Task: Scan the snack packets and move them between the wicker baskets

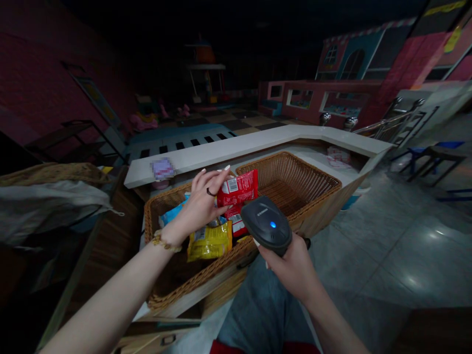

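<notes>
My left hand point(206, 196) grips a red snack bag point(241, 186) by its left side, with the white barcode label facing up. In my right hand point(291, 268) is a dark barcode scanner point(267, 222), a blue light glowing on its top; its front end is close to the red bag. Below my left hand sits a wicker basket point(191, 284) holding a yellow snack bag point(209, 243), a blue bag point(172, 213) and another red bag point(238, 221). My left fingers partly cover the held bag.
A second wicker basket point(306, 178) stands to the right on the same counter. A raised white ledge point(228, 147) runs behind both baskets. A pale cloth point(55, 209) lies at the left. Dark stools point(438, 160) stand on the tiled floor point(401, 246) at right.
</notes>
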